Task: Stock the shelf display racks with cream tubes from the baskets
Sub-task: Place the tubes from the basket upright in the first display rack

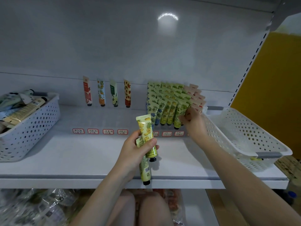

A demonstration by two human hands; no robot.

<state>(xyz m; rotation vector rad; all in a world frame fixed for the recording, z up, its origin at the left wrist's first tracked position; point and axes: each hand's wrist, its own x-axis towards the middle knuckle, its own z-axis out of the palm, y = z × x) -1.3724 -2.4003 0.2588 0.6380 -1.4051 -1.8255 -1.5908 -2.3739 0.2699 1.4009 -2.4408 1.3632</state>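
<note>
Reaching up from the bottom middle of the frame, the left arm bends at the wrist and the left hand (138, 147) sits in the middle of the frame over the white shelf (81, 154). Its fingers and thumb curl round two tubes. The pineapple tube (145, 128) points up with its black cap down, and the green tube (145, 167) hangs lower, past the shelf edge.

The right arm stretches from the lower right of the frame to the middle right. The right hand (193, 119) is at the rack tubes (169, 101), which stand in packed rows. Its fingertips are bent and touch the front tubes. I cannot tell if they pinch one.

A left basket (32, 124) full of tubes sits at the left edge. A right basket (244, 128) sits at the right, just beside the right hand. Four sample tubes (105, 93) hang on the back wall.
</note>
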